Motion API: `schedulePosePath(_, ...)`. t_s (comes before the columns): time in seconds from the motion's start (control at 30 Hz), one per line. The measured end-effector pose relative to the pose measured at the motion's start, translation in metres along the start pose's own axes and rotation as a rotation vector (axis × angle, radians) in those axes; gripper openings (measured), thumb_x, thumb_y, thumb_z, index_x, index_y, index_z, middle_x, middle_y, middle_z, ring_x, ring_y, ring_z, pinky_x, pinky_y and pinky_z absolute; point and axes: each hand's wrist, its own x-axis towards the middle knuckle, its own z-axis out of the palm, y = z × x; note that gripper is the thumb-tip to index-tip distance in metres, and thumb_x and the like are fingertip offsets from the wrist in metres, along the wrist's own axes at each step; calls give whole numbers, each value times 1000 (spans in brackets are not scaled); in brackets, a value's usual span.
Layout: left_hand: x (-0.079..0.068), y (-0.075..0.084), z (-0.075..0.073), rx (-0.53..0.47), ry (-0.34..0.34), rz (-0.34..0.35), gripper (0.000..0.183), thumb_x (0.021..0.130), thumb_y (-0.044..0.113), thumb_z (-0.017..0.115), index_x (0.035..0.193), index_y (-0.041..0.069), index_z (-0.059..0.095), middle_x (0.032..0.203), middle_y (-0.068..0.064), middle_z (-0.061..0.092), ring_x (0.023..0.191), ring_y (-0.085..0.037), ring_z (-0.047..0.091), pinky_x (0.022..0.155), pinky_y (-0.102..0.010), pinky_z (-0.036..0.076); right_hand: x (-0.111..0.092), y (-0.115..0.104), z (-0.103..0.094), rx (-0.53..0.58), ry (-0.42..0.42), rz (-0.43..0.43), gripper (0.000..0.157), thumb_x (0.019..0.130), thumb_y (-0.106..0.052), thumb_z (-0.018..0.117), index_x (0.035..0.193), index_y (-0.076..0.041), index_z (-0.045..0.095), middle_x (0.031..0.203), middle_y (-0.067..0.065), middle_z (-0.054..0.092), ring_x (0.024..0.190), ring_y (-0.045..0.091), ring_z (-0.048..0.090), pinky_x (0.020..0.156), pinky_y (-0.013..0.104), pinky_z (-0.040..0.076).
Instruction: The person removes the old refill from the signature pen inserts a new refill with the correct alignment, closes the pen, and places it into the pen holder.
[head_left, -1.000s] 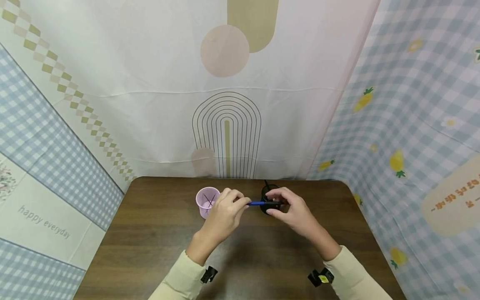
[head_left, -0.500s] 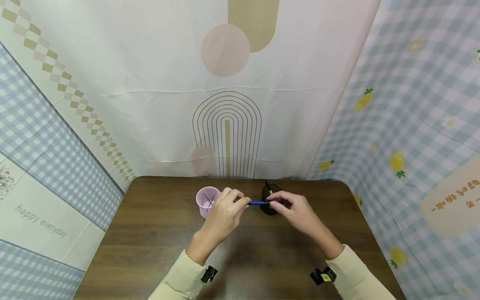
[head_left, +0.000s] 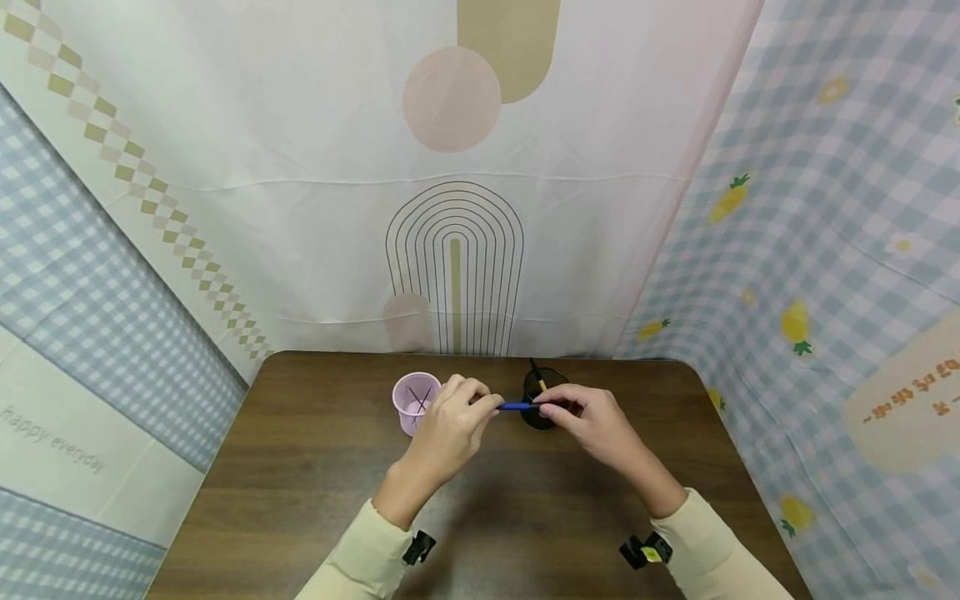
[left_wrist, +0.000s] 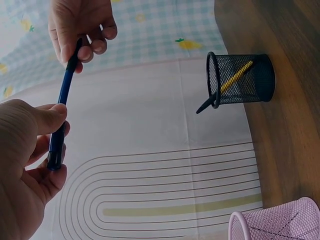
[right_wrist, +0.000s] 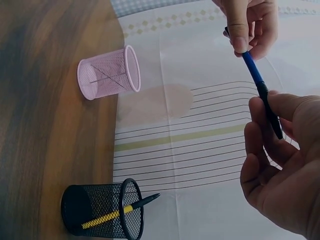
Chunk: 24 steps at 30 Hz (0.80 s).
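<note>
A blue pen [head_left: 513, 406] with a dark grip is held level between the two hands over the table. My left hand [head_left: 452, 421] pinches its rear end between thumb and fingers. At the other end, the thumb and fingers of my right hand [head_left: 592, 421] pinch the dark grip, and the tapered tip [right_wrist: 278, 129] shows past them in the right wrist view. Just behind the right hand stands a black mesh pen holder [left_wrist: 266, 80], partly hidden in the head view. A yellow-and-black pen [left_wrist: 234, 79] leans inside it, its dark end sticking out over the rim.
A pink mesh pen holder [head_left: 406, 397] stands upright behind the left hand, to the left of the black one. Both are near the back edge of the brown wooden table [head_left: 315, 467]. Printed cloth [head_left: 337, 250] hangs behind and along both sides.
The right hand has shifted slightly left along the pen, and its thumb has closed in to pinch the grip. More of the yellow-and-black pen shows. The left hand has stayed in place.
</note>
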Motion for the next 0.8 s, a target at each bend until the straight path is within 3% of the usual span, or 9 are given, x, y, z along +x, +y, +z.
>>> schedulePosePath(0.33,1,1,1,-8,-4,-3,10,92,8,75,102,11,76,96,-3,67,88,-20,59,77,-31,53,-2,2,2,47,54,-1,12,92,-17,77,105,-16,78,101,0,75,70,11,60,61,24,52)
schedulePosePath(0.8,2,2,3,-7,-7,1,10,91,8,77,101,10,76,96,-3,67,88,-21,59,79,-31,53,-6,1,3,35,69,-13,15,90,-9,79,101,-19,76,98,-2,72,70,9,58,61,29,54)
